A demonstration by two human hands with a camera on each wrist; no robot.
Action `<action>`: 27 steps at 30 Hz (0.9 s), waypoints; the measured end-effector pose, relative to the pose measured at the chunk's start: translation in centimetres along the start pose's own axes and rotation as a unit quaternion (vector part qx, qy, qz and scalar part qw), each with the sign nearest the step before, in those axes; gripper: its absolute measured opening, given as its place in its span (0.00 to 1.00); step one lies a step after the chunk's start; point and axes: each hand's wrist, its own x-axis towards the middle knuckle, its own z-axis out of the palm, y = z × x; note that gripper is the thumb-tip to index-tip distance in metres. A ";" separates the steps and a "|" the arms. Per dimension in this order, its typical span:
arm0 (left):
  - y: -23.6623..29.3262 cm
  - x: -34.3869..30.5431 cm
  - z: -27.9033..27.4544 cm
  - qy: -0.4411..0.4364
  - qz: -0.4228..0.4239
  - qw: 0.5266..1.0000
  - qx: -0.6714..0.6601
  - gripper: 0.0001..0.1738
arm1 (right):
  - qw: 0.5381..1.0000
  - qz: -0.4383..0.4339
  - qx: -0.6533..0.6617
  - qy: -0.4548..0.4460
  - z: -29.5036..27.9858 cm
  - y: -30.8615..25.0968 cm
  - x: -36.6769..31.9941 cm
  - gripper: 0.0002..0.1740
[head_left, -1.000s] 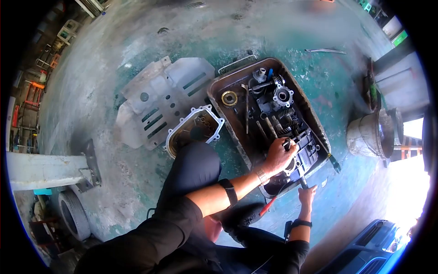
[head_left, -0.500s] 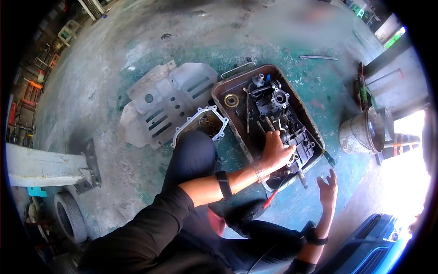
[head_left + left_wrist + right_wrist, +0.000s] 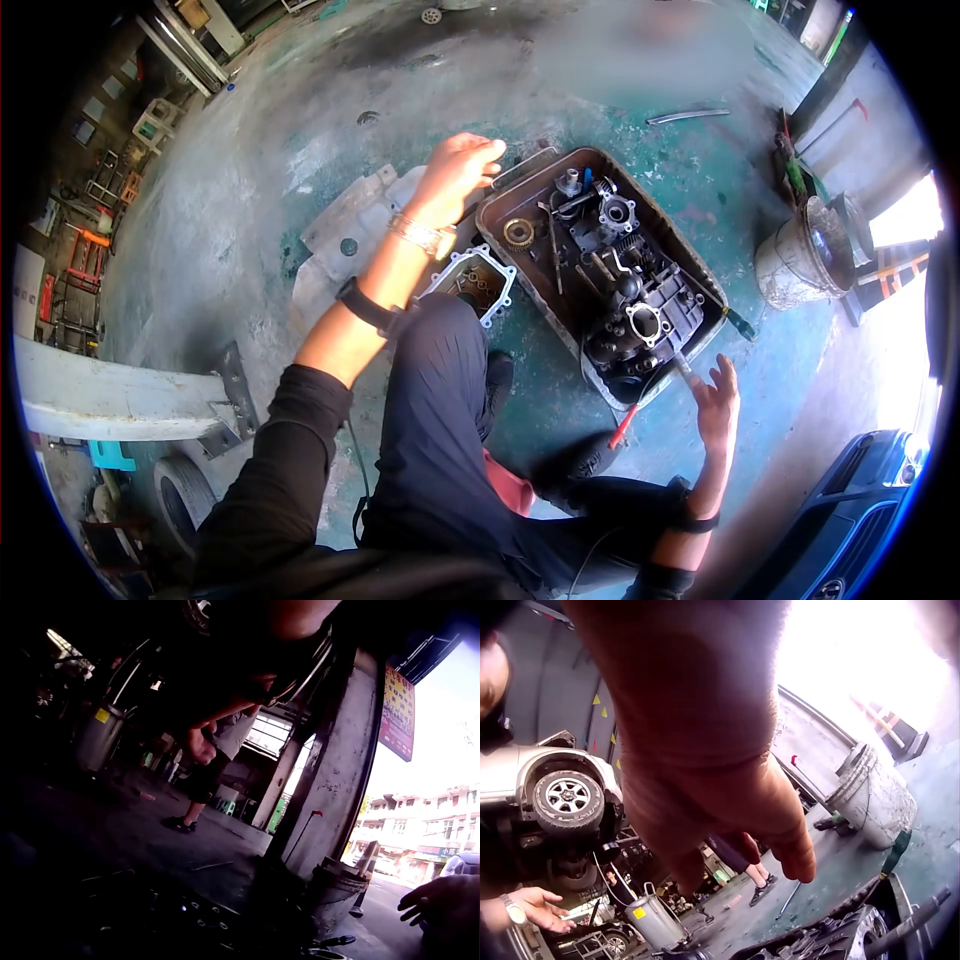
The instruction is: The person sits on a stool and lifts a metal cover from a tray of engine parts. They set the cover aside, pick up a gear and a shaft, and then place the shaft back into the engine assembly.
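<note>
My left hand point(image 3: 458, 178) is raised over the flat metal plate point(image 3: 345, 210), beyond the tray's left corner. Its fingers look relaxed and part-spread in the right wrist view, holding nothing. My right hand point(image 3: 716, 402) hovers by the tray's near right corner, fingers loosely bent and apart, beside a metal shaft point(image 3: 682, 364). That shaft sticks out of a dark gearbox housing point(image 3: 680, 315) lying in the brown tray point(image 3: 660, 222). Several shafts and gears, a flanged casting point(image 3: 618, 212) and a brass-coloured gear ring point(image 3: 519, 233) share the tray.
An open casing with a bolt-hole rim point(image 3: 506, 278) lies by my left knee. A green-handled tool point(image 3: 740, 323) and a red handle point(image 3: 623, 427) stick out over the tray's edge. To the right stand a bucket point(image 3: 790, 265) and a blue car point(image 3: 850, 520). Another person point(image 3: 206, 780) stands beyond.
My left hand has left the gearbox housing and swung up and left. My right hand has let go of the shaft and moved right, staying near the tray corner.
</note>
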 end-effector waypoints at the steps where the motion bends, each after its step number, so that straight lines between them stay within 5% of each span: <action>1: -0.5 0.7 -1.3 -0.005 -0.010 1.000 0.027 0.11 | 1.000 0.001 0.005 -0.002 0.1 0.0 0.1 0.38; 10: -14.7 6.0 -4.3 0.018 -0.007 0.913 0.408 0.16 | 0.998 0.016 0.060 -0.023 -0.1 -0.6 0.2 0.36; 16: -22.2 8.7 -1.2 -0.048 -0.092 0.861 0.498 0.21 | 1.000 0.011 -0.003 -0.014 0.5 -3.0 0.8 0.35; 27: -30.2 12.8 2.2 -0.106 -0.020 0.775 0.622 0.30 | 0.990 0.037 -0.138 -0.008 1.4 -4.6 2.2 0.33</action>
